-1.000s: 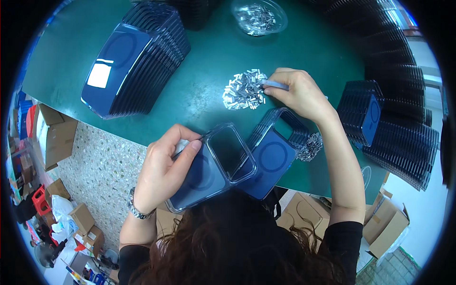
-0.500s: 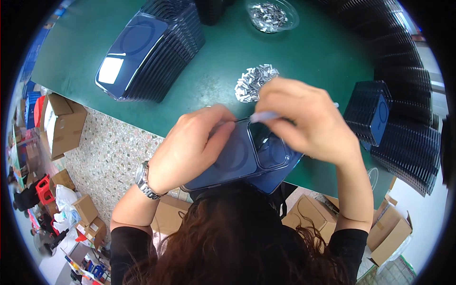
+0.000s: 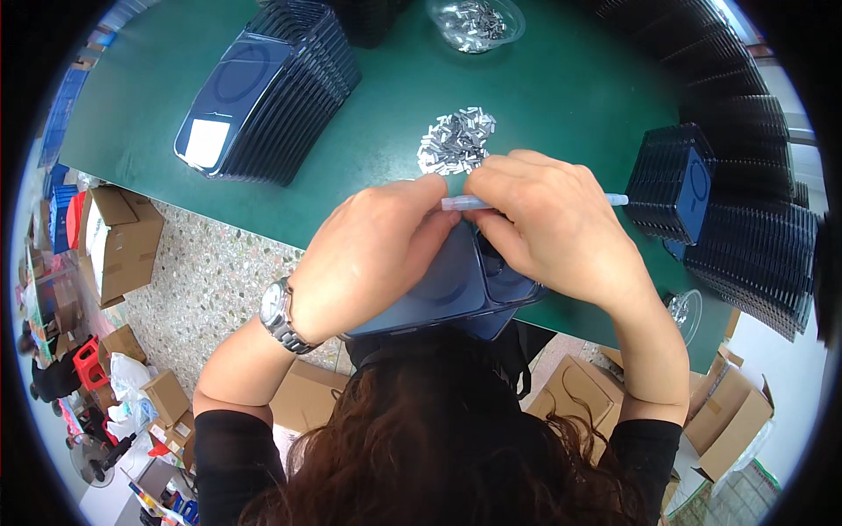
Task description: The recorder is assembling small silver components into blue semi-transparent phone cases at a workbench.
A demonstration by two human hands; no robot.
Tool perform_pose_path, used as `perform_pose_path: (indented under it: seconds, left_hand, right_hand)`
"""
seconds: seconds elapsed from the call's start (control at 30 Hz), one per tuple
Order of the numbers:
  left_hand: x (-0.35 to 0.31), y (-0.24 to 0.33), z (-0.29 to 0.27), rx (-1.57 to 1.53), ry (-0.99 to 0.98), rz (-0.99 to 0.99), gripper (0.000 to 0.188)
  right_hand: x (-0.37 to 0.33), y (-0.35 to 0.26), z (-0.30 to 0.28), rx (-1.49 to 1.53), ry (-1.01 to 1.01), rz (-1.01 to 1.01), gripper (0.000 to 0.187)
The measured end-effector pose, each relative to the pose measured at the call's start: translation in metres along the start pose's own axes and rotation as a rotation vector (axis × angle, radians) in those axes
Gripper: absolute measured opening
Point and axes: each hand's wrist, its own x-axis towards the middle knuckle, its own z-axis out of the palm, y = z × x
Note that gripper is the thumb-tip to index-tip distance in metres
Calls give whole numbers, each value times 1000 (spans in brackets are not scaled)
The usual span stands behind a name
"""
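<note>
My left hand (image 3: pixel 368 241), with a metal watch on its wrist, is closed on the upper edge of a dark blue translucent phone case (image 3: pixel 434 294). The case has a ring mark on its back and a large camera opening at its right end. My right hand (image 3: pixel 561 228) grips a pale blue, pen-like stick (image 3: pixel 620 200), whose other end lies by my left fingertips. Both hands nearly meet at the case's upper edge, and the fingers hide what is between them. Under this case shows part of another blue one (image 3: pixel 489 326). A pile of small silver pieces (image 3: pixel 456 145) lies just beyond my hands.
A long stack of blue phone cases (image 3: pixel 263 114) stands at the left on the green table (image 3: pixel 386 114). More stacked cases (image 3: pixel 680 184) line the right side. A clear bowl of small metal pieces (image 3: pixel 478 24) sits at the back. Cardboard boxes (image 3: pixel 123 241) stand on the floor.
My left hand has moved up and right, closer to the right hand. The stick, blurred before, now lies nearly level across my right hand. The view has shifted slightly.
</note>
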Motion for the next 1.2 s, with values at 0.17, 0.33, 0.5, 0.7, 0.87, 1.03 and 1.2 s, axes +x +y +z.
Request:
perform_pose_path:
  seconds: [0.17,0.33,0.5,0.7,0.87,1.03,1.2]
  left_hand:
    - [2,2,1,72,23,50,15]
    - [1,5,0,125,59,83,15]
    - [3,11,-1,239,65,91,14]
    - [10,20,-2,298,145,149,14]
    - [6,41,-51,45,-150,144,20]
    - [12,30,-65,-523,-366,-57,57]
    - [6,37,-67,-360,-408,-134,70]
  right_hand:
    - [-7,5,-2,56,36,-3,13]
    - [-18,-2,-6,-79,49,15,15]
    - [-20,-8,-2,-199,40,11,12]
    - [-22,-5,4,-231,217,56,12]
    - [-29,10,-7,-383,498,-250,27]
    - [-31,15,-12,-466,780,-368,28]
    - [-36,18,-13,-428,796,-256,32]
